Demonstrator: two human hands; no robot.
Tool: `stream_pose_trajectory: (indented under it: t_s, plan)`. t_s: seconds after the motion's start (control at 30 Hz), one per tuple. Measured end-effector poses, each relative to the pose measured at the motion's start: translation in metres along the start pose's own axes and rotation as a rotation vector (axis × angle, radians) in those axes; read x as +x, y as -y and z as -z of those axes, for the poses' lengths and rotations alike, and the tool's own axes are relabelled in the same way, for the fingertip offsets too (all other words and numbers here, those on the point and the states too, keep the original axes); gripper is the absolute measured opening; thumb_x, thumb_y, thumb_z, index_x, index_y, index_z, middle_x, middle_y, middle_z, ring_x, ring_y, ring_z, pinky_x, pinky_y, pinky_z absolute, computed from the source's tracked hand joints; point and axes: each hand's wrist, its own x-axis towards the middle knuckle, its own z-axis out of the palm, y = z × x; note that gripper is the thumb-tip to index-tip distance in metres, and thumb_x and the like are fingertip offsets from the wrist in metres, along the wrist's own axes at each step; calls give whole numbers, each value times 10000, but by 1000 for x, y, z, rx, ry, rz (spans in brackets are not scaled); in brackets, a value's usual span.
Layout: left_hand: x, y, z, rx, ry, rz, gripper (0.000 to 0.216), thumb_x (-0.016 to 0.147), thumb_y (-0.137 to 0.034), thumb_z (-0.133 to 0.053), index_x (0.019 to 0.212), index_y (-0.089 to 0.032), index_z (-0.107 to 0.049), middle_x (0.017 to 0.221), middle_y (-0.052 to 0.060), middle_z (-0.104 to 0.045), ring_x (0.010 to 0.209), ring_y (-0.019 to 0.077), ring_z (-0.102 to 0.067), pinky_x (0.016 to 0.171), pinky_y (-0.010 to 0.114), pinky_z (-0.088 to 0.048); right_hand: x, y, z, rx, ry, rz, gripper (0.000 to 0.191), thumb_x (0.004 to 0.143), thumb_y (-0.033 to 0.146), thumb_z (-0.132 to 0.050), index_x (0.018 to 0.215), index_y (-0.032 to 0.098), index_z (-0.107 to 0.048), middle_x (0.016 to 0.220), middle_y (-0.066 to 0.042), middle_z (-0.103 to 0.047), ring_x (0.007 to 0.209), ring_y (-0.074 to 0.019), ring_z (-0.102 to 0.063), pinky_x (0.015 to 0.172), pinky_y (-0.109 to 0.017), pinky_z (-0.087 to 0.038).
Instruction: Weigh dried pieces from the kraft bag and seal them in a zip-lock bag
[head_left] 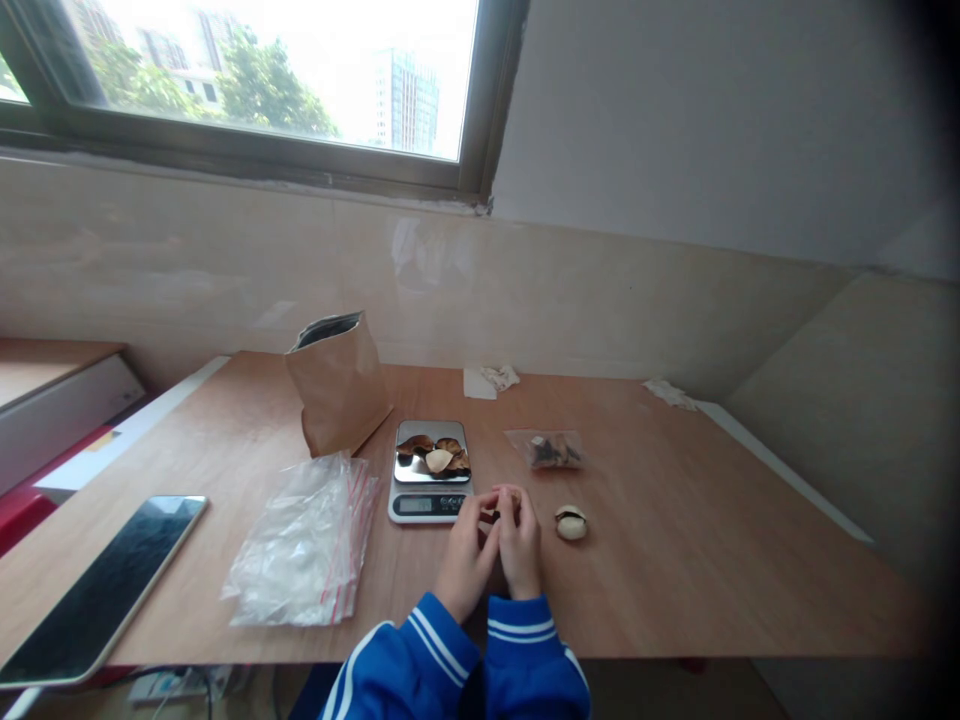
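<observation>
My left hand (470, 550) and my right hand (519, 540) meet just in front of the kitchen scale (429, 507), fingers curled and tips together. Something small and dark shows between them, mostly covered by the fingers, so I cannot make out its kind. On the scale's metal plate lie brown, curled dried pieces (415, 449) and a pale flat piece (438, 461). Right of my hands rests a round cream-coloured thing (571, 524) with a dark slit across its top. Behind it lies a small clear bag (555, 450) with mixed dried pieces inside.
A stack of clear zip bags (296, 550) with red seal lines lies left of my hands. Behind it stands an open brown paper bag (341, 385). A large dark-screened tablet (105, 580) lies at the left. Crumpled tissue (500, 378) sits near the wall.
</observation>
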Motion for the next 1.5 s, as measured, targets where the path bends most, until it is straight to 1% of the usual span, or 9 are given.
stream_pose_trajectory:
  t_s: [0.27,0.4,0.57,0.73,0.87,0.97,1.23,1.37,1.5]
  plan:
    - [-4,0,-3,88,54,-42,323,910,-236,-420,1213,-260,-529,1167,93,-539,946,188,-576,833,340,-482,8,-7,8,-197,-181,150,359,882,501,-442,967,183,-586,950,-94,-667,814,-204,-631,694,-306,-492]
    - [-6,1,-3,114,35,-36,276,913,-226,-398,1143,-239,-549,1098,88,-557,904,185,-574,787,318,-477,13,-15,13,-349,-174,300,300,886,374,-433,992,186,-641,1006,-103,-640,961,-231,-573,850,-365,-428]
    - [-6,-3,2,137,-22,-97,239,904,-169,-382,1006,-232,-588,1004,74,-574,899,185,-566,795,321,-464,12,-28,15,-548,-136,331,365,779,179,-452,1071,219,-668,999,-94,-569,942,-249,-532,888,-414,-383]
    - [-2,-7,15,190,-248,-143,218,885,-152,-382,928,-229,-582,946,67,-567,898,194,-572,817,332,-461,14,-40,11,-667,-117,350,346,784,202,-471,1053,224,-687,1007,-114,-532,989,-292,-491,908,-464,-348]
    - [8,-7,31,269,-551,-45,242,868,-179,-418,1094,-217,-496,1067,86,-548,959,205,-559,871,356,-446,15,-44,9,-711,-135,353,339,779,213,-490,1063,205,-675,1014,-128,-533,986,-304,-477,901,-463,-347]
    - [21,-6,47,380,-665,-12,319,853,-171,-424,1171,-179,-445,1155,121,-505,1067,231,-513,927,395,-425,15,-42,8,-738,-148,336,348,766,203,-499,1076,203,-657,1000,-118,-536,959,-297,-477,885,-445,-353]
    - [66,6,93,796,-554,41,402,782,-70,-417,1175,-101,-491,1151,165,-561,1101,291,-512,949,472,-388,10,-35,6,-762,-159,324,388,734,125,-462,1080,205,-619,1040,-109,-516,980,-291,-483,890,-422,-343]
    - [68,20,101,824,-461,110,351,793,-103,-446,1132,-119,-538,1120,154,-607,1076,294,-539,934,461,-401,10,-34,6,-751,-169,330,402,735,112,-435,1086,198,-610,1057,-116,-510,979,-292,-477,878,-416,-348]
    - [63,29,101,769,-475,76,285,812,-140,-461,1075,-149,-568,1052,126,-627,1043,278,-565,926,457,-415,12,-37,9,-760,-171,360,373,735,116,-423,1045,189,-618,1033,-115,-521,982,-288,-489,886,-418,-342]
